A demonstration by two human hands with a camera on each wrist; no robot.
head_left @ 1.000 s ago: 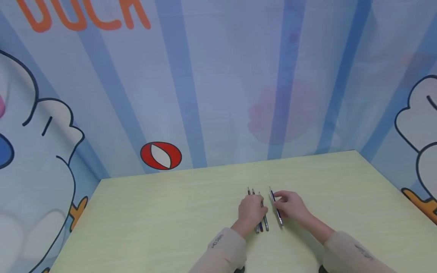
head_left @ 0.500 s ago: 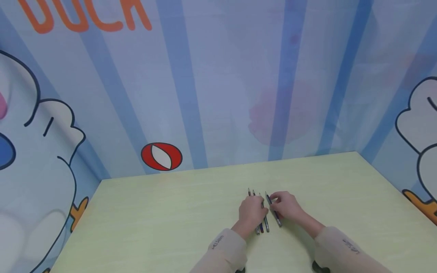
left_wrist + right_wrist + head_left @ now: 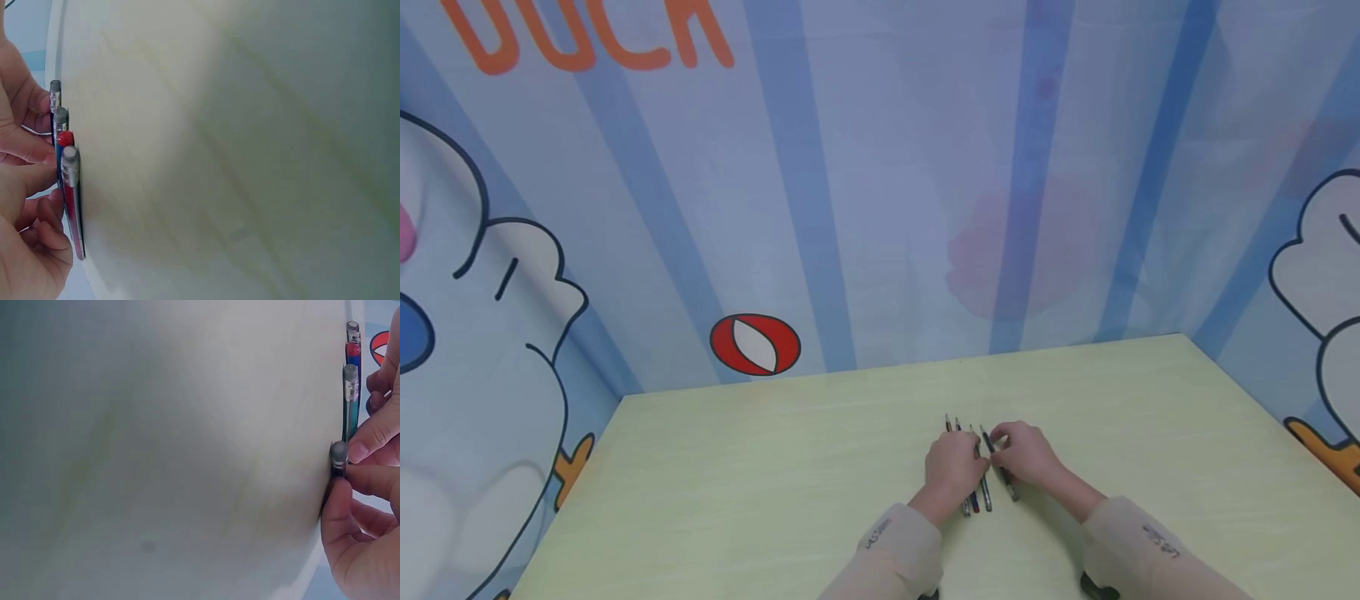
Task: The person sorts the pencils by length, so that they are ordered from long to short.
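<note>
My left hand (image 3: 953, 460) grips a row of three pencils lying side by side on the table, its thumb along the right side. These are a teal pencil (image 3: 352, 412) with a grey eraser, a blue one (image 3: 354, 357) with a red end, and a red-and-dark one (image 3: 74, 206) with a metal-banded eraser. Just to the right, my right hand (image 3: 1032, 456) pinches a dark pencil (image 3: 339, 461) between thumb and fingers. This pencil slants, its point leaning toward the row and its eraser end farther off. Both hands hide the pencils' middles.
The pale yellow-green table (image 3: 760, 483) spreads out around the hands. Behind it rises a blue striped backdrop (image 3: 895, 208) with cartoon figures and a red-and-white oval (image 3: 755, 343).
My right hand has moved left with the dark pencil, bringing its point close to the row. The left hand has stayed in place on the three pencils.
</note>
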